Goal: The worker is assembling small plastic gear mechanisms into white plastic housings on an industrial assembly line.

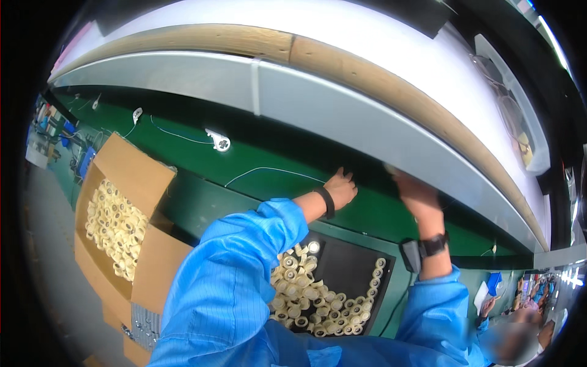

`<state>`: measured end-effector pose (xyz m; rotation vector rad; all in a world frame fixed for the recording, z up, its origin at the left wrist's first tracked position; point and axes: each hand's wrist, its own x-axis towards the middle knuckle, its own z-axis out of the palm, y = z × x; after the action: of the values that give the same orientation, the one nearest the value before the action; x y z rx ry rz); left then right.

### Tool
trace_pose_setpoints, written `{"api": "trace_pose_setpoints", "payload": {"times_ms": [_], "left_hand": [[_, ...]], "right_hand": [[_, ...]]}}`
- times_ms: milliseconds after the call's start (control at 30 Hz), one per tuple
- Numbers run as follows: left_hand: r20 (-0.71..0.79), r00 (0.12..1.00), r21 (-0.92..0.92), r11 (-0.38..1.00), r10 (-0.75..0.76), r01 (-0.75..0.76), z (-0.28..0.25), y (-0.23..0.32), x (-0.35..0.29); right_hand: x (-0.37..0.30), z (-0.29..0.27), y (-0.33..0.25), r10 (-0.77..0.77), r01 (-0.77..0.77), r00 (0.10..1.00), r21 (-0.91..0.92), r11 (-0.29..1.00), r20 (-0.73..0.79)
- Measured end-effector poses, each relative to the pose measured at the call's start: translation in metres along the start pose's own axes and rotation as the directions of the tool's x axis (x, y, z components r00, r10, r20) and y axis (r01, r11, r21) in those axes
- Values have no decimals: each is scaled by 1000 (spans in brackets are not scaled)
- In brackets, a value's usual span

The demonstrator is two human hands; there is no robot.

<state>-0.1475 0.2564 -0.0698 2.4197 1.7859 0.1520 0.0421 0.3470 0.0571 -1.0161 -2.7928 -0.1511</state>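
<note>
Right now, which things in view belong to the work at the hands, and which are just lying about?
Probably in use:
thin cord running toward the left hand
white piece on the green surface
cream rings on the black tray
cardboard box of cream parts

Apparently just lying about:
whitish tray on the white shelf
blue object, far left

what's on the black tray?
On the black tray: cream ring-shaped parts, heaped left and near side, plus a row along the right edge. The left sleeve hides its left edge; anything beneath the heap is covered.

Blue pinstriped sleeves, black wristbands
</note>
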Motion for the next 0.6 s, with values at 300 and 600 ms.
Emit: {"api": "trace_pose_setpoints", "payload": {"times_ms": [300,600], "left_hand": [[-176,967,-213,966,-187,148,-35,-20,-81],[60,631,-993,-108,-773,-38,-115,-63,-192]], "right_hand": [[63,130,-74,-227,142,968,516,845,106],[12,82,-115,-303,391,920,561,730,-247]]}}
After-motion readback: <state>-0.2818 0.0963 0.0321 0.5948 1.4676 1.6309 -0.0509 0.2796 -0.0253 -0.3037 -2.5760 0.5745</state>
